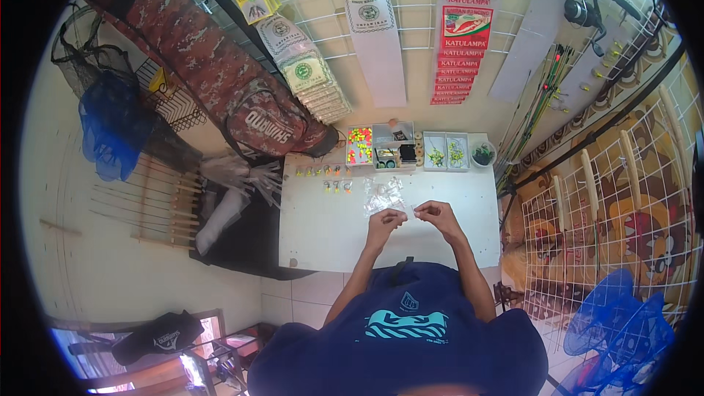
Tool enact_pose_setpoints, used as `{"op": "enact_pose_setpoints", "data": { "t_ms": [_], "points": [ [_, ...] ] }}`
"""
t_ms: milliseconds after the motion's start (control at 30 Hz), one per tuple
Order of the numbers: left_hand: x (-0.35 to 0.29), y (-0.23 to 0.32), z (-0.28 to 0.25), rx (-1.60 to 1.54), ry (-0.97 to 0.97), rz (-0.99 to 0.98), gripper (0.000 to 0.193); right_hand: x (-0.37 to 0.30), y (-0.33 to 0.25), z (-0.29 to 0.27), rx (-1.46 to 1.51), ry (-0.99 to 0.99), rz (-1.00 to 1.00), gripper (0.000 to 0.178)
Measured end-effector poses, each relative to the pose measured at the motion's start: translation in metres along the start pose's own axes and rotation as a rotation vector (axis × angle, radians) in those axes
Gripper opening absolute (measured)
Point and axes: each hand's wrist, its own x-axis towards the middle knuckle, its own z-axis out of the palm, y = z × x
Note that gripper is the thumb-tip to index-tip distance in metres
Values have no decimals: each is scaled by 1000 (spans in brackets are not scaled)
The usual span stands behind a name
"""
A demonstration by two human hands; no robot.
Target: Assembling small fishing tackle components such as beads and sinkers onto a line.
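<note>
Left hand grip: fingers curled, pinching something too small to tell | right hand grip: pinched likewise, just beside it, frame centre | clear crinkled plastic packets just above the hands on smooth white tabletop | compartment boxes with bright beads along upper edge.

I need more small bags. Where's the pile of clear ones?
In the head view, the clear bags lie mid-table, just beyond the left hand and right hand.
</note>
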Motion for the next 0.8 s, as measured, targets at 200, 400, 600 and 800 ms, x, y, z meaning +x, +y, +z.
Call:
{"op": "enact_pose_setpoints", "data": {
  "t_ms": [200, 400, 600, 800],
  "points": [
    [-8, 38, 16, 309, 157, 222, 45, 1, -2, 5, -190, 118, -126, 10],
    [-7, 74, 30, 913, 176, 661, 45, -1, -22, 10, -201, 162, -151, 11],
    [-3, 74, 25, 892, 109, 731, 43, -6, -30, 15, 4, 109, -122, 13],
    [-6, 73, 25, 850, 79, 707, 45, -9, -30, 14, 84, 86, -92, 19]
  ]
}}
